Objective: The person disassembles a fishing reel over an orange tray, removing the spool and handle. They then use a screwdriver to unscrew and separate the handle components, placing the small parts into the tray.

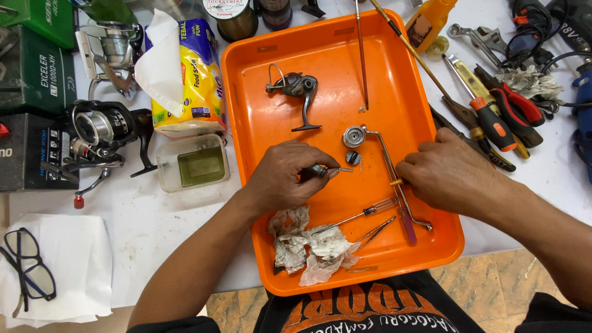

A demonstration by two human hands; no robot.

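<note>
An orange tray (259,92) lies in front of me on a white table. My left hand (285,176) is closed on a small dark metal part (322,170) with a thin pin sticking out to the right. My right hand (445,172) rests at the tray's right side, its fingertips pinching a thin yellow-handled tool (394,182) that lies across a bent metal bail wire (390,161). A small round dark piece (353,158) lies between my hands. A grey reel body (297,89) sits higher in the tray.
Crumpled dirty tissue (308,245), a small screwdriver (361,214) and tweezers (375,232) lie in the tray's near part. Left of the tray are a fishing reel (102,135), a plastic tub (192,163), a tissue pack (191,74), glasses (28,271). Screwdrivers and pliers (499,117) lie right.
</note>
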